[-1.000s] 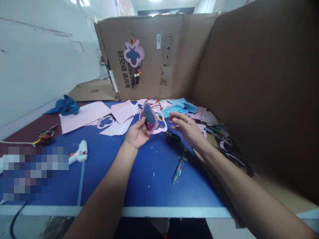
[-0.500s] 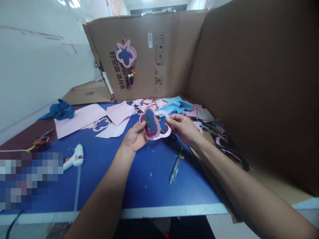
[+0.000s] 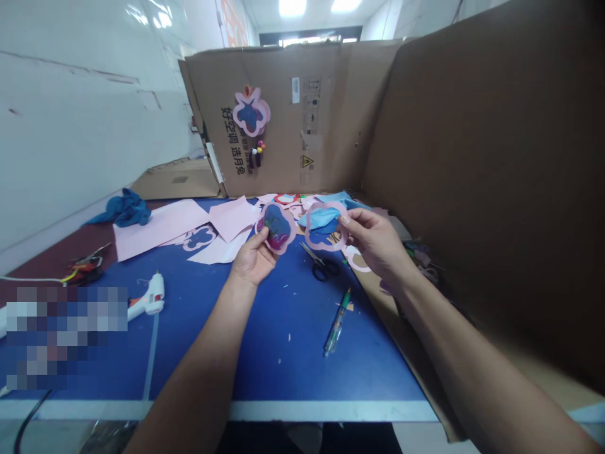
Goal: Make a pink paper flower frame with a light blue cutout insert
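Note:
My left hand (image 3: 254, 257) pinches a pink-rimmed paper cutout (image 3: 280, 228) with a see-through, blue-looking middle and magenta patterns. To its right, my right hand (image 3: 373, 238) grips the edge of a pink scalloped paper frame (image 3: 312, 239) between thumb and fingers. The frame has an open middle, through which light blue cloth shows. Both pieces are held up above the blue table (image 3: 265, 359), apart from each other. Black-handled scissors (image 3: 323, 268) lie just below the frame. Nearer me rests a clear pen with a green end (image 3: 337, 323).
A white hot glue gun (image 3: 152, 296) stands at the left. Pink paper sheets (image 3: 163, 226) and a blue cloth (image 3: 126, 208) lie behind it. A decorated pink cutout (image 3: 251, 113) hangs on the cardboard wall (image 3: 331, 139). Another cardboard panel (image 3: 482, 157) closes off the right side.
My right hand has moved right, taking the pink frame away from the patterned cutout in my left hand. The scissors beneath are now more fully visible. The camera view has tilted up slightly.

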A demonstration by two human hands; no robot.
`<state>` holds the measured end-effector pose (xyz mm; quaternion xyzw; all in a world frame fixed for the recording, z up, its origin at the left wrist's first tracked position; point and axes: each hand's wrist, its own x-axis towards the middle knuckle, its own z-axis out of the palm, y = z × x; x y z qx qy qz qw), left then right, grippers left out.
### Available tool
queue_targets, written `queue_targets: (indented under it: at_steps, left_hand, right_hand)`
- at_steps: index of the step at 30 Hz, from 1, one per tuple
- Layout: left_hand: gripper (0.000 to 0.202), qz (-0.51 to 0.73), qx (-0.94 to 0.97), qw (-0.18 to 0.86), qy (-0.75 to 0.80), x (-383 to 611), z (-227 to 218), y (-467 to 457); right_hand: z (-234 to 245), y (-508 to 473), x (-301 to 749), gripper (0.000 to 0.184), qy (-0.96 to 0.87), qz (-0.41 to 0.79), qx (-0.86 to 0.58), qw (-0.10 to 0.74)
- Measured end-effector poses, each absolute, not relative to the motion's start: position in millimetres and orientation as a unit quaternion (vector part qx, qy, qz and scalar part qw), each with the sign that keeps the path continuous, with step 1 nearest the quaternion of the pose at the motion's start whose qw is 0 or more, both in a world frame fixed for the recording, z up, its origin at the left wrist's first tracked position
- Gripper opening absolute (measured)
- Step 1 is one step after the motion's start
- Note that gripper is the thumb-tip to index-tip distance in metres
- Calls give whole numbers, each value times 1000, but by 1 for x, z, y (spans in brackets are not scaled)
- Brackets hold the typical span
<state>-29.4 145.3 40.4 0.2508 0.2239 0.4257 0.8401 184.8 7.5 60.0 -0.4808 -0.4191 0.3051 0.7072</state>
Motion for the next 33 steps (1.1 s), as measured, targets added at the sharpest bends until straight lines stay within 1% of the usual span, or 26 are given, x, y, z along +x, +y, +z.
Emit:
queue_targets:
  at_steps: [4,8,14,18,25,33]
  left_hand:
    - [31,464,249,814,244,-26,36,149]
    - [25,462,281,797,270,-22,28,151]
    - [15,439,321,794,271,-18,21,144]
    - [6,425,367,785,261,-16,19,140]
    - [7,409,405,778,252,-14,17,138]
    - [7,415,391,783,249,-12,18,138]
  right_hand:
    - [59,4,191,33,-444,290,-493,690]
    - [62,0,191,31,-465,287,-498,673]
    - [69,-2,180,41,-422,387,-469,673]
    - [65,1,178,41,-407,418,-454,673]
    - [56,6,183,40,-392,423,-471,667]
    - [49,10,190,46,-384,402,-506,659]
